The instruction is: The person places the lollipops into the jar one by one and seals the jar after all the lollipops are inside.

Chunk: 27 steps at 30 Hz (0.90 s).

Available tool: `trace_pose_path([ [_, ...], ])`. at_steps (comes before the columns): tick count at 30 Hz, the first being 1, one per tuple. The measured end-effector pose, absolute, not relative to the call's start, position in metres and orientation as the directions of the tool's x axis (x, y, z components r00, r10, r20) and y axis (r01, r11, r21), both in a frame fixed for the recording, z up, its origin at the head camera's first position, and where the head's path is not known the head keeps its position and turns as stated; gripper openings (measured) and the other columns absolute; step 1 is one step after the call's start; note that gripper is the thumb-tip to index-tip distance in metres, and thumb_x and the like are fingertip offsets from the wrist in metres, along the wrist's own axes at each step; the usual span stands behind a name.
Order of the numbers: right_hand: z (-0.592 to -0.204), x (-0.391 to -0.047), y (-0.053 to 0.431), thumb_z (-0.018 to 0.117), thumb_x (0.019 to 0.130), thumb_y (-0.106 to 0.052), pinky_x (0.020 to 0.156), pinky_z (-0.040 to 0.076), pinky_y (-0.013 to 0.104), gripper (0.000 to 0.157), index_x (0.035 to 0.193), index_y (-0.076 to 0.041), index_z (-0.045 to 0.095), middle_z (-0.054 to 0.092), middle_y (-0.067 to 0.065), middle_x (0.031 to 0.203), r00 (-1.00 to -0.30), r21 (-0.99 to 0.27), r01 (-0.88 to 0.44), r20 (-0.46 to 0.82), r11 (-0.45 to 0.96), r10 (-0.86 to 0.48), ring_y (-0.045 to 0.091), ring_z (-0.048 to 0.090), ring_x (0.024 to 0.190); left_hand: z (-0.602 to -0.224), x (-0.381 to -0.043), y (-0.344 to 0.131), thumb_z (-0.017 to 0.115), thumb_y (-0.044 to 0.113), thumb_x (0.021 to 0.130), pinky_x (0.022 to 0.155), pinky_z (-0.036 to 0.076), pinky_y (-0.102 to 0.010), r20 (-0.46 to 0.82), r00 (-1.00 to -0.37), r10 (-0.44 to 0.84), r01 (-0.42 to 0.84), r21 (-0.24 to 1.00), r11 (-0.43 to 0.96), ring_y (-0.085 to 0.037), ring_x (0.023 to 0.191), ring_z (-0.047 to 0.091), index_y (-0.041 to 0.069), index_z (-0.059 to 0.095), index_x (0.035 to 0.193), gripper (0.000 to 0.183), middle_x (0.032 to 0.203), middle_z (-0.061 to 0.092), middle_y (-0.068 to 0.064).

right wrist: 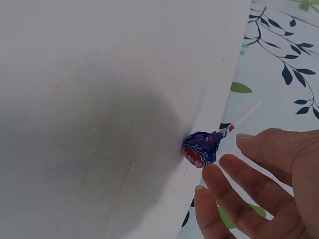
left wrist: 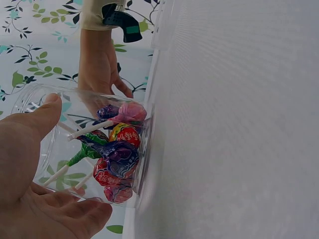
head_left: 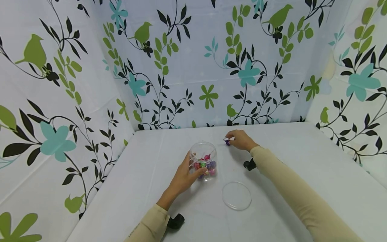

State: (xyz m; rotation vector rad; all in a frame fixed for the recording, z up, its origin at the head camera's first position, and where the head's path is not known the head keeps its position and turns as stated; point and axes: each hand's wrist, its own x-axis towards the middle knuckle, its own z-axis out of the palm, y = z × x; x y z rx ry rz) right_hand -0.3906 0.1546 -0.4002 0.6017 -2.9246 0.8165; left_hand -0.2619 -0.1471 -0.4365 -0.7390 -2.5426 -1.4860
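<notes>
A clear plastic jar (head_left: pixel 203 161) stands on the white table, its top uncovered. Several wrapped lollipops (left wrist: pixel 117 154), in purple, red, green and pink, lie inside with white sticks. My left hand (head_left: pixel 182 176) grips the jar from its left side, thumb across the near wall and fingers behind. Farther back on the right, a single purple lollipop (right wrist: pixel 200 148) is on the table with its stick pointing away from the surface. Around it my right hand (head_left: pixel 240 139) has thumb and fingers spread apart; in the right wrist view a gap shows between thumb and stick.
A round clear lid (head_left: pixel 237 196) lies flat on the white table (head_left: pixel 193 215), right of and nearer than the jar. Patterned cloth (head_left: pixel 208 60) with leaves and birds hangs behind the table and along both sides. Dark wrist devices (head_left: pixel 176 222) sit under both sleeves.
</notes>
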Motion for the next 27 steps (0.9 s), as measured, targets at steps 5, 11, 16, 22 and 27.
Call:
trace_pose_path([
  [5,-0.4038,-0.3939,0.1529,0.067,0.094,0.003,0.108,0.047,0.053,0.032,0.126,0.007,0.069,0.069,0.023,0.127,-0.911,-0.454,-0.404,0.124,0.794,-0.392,0.040,0.060,0.125,-0.4356,-0.2609,-0.1467,0.077,0.033,0.097,0.115,0.039,-0.052,0.317,-0.881,0.351,0.449,0.793,0.412,-0.039,0.144,0.042,0.017,0.018,0.166,0.092,0.162,0.039,-0.012],
  [11,-0.4063,-0.3944,0.1531,0.068,0.093,0.005,0.105,0.049,0.052,0.025,0.117,0.006,0.073,0.072,0.019,0.118,-0.916,-0.448,-0.392,0.111,0.804,-0.385,0.039,0.062,0.120,-0.4356,-0.2604,-0.1472,0.076,0.036,0.097,0.115,0.039,-0.050,0.307,-0.885,0.350,0.440,0.798,0.412,-0.038,0.144,0.042,0.017,0.018,0.167,0.093,0.162,0.039,-0.012],
  [16,-0.4047,-0.3935,0.1531,0.070,0.092,0.006,0.104,0.049,0.052,0.023,0.115,0.005,0.074,0.072,0.017,0.115,-0.930,-0.458,-0.350,0.066,0.817,-0.361,0.037,0.062,0.116,-0.4352,-0.2606,-0.1478,0.076,0.035,0.097,0.115,0.038,-0.051,0.310,-0.884,0.351,0.442,0.798,0.409,-0.038,0.144,0.042,0.018,0.018,0.167,0.092,0.162,0.039,-0.009],
  [22,-0.4044,-0.3905,0.1539,0.071,0.089,0.008,0.101,0.051,0.052,0.019,0.107,0.002,0.074,0.072,0.016,0.108,-0.936,-0.487,-0.331,0.059,0.808,-0.348,0.035,0.064,0.108,-0.4349,-0.2616,-0.1482,0.077,0.034,0.097,0.115,0.038,-0.051,0.318,-0.879,0.355,0.451,0.796,0.404,-0.038,0.144,0.042,0.018,0.019,0.166,0.092,0.161,0.040,-0.009],
  [27,-0.4076,-0.3883,0.1566,0.071,0.090,0.006,0.097,0.053,0.051,0.017,0.106,0.000,0.073,0.071,0.016,0.107,-0.942,-0.517,-0.311,0.054,0.797,-0.333,0.035,0.064,0.106,-0.4348,-0.2617,-0.1483,0.077,0.034,0.097,0.115,0.039,-0.051,0.316,-0.879,0.356,0.450,0.795,0.406,-0.039,0.144,0.042,0.017,0.018,0.166,0.092,0.162,0.039,-0.010],
])
